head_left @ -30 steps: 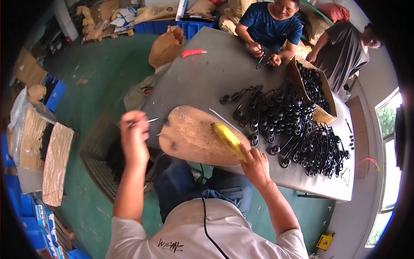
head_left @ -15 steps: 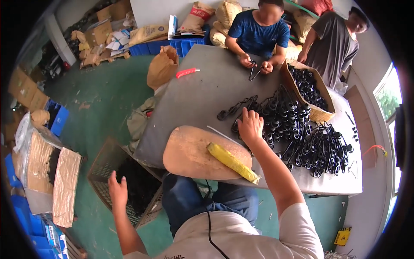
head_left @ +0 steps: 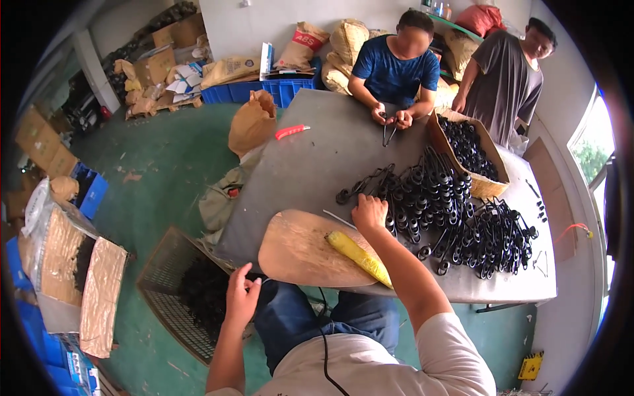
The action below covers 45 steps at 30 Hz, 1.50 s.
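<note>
Right hand (head_left: 371, 212), glossy black parts (head_left: 432, 191), rounded board (head_left: 290, 247)

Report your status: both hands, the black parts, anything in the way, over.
Left hand open, beside brown board. Right hand at pile of black parts, grip unclear. Yellow roll on board, nothing visibly blocking right hand.

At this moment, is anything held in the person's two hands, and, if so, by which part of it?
The left hand appears empty. The right hand is at the left side of the black parts; whether it grips one cannot be told.
</note>
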Each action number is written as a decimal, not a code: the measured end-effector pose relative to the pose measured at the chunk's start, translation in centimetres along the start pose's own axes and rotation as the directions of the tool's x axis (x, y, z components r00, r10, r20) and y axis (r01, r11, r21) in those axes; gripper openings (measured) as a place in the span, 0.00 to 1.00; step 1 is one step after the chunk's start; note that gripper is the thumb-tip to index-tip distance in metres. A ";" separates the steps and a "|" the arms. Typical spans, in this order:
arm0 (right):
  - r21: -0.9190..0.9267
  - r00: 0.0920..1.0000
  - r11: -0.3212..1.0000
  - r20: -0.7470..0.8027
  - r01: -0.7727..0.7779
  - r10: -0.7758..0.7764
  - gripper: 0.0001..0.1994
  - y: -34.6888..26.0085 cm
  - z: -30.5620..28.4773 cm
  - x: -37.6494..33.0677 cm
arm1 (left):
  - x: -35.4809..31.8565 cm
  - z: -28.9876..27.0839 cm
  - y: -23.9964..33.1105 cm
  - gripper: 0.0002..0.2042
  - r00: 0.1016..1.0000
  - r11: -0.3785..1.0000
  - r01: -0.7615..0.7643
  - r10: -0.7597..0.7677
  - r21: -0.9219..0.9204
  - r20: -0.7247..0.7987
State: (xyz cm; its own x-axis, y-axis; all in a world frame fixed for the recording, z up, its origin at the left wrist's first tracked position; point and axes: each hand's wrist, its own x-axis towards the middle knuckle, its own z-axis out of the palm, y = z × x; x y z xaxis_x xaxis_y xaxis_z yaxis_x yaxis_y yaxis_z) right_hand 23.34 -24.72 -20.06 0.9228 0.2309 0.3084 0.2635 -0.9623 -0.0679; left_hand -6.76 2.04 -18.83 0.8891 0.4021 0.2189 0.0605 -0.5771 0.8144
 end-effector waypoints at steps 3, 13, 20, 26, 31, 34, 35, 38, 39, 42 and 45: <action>0.211 0.977 0.976 -0.215 0.054 -0.008 0.08 -0.7 -1.6 -0.5 | 1.2 0.6 1.7 0.22 0.997 0.996 0.041 -0.035 -0.081 0.072; 0.622 0.676 0.362 -0.391 0.694 -0.625 0.25 -4.2 -12.8 -14.4 | 7.7 3.9 9.4 0.23 0.838 0.261 0.545 -0.147 -0.797 0.525; 0.574 0.874 0.659 -0.326 0.486 -0.361 0.32 1.4 -11.9 -17.2 | 6.1 5.3 12.9 0.16 0.787 0.643 0.362 0.177 -0.675 0.591; 0.213 0.935 0.933 0.145 0.290 -0.324 0.36 4.9 -10.7 -17.6 | 8.0 4.4 15.1 0.19 0.887 0.726 0.263 0.077 -0.635 0.455; 0.605 0.904 0.796 0.345 -0.009 -0.252 0.30 4.5 -10.6 -18.3 | 9.9 5.1 13.7 0.17 0.906 0.719 0.250 0.063 -0.649 0.419; 0.664 0.627 0.207 0.748 -0.719 -0.219 0.23 5.3 -13.1 -19.7 | 9.9 6.0 13.6 0.14 0.859 0.801 0.316 -0.014 -0.508 0.511; 0.465 0.525 -0.248 0.790 -0.850 -0.317 0.21 5.7 -13.3 -20.5 | 10.0 7.0 12.4 0.13 0.871 0.899 0.202 0.017 -0.389 0.491; 0.639 0.632 -0.013 0.758 -0.769 -0.160 0.17 4.7 -13.2 -21.9 | 10.0 7.6 12.5 0.12 0.918 0.929 0.035 0.116 -0.368 0.380; 0.712 0.720 0.277 0.688 -0.645 -0.091 0.18 4.5 -13.2 -21.8 | 10.1 6.9 13.2 0.12 0.926 0.936 0.019 0.116 -0.350 0.359; 0.796 0.808 0.264 0.582 -0.545 -0.089 0.24 3.1 -17.0 -21.1 | 10.4 6.1 13.7 0.12 0.938 0.966 -0.167 0.218 -0.200 0.269; 0.964 0.972 0.183 0.213 -0.191 -0.104 0.36 1.5 -19.0 -20.3 | 10.5 6.1 13.3 0.11 0.908 0.930 -0.364 0.366 -0.050 0.201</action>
State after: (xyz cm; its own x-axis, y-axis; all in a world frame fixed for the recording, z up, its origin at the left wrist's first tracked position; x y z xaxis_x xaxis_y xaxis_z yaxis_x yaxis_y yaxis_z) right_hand -0.29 -33.60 -8.37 0.9288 0.3554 0.1050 0.1425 -0.0811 -0.9865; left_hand 6.20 -5.78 -8.99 0.9211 0.0108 0.3892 -0.2903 -0.6472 0.7049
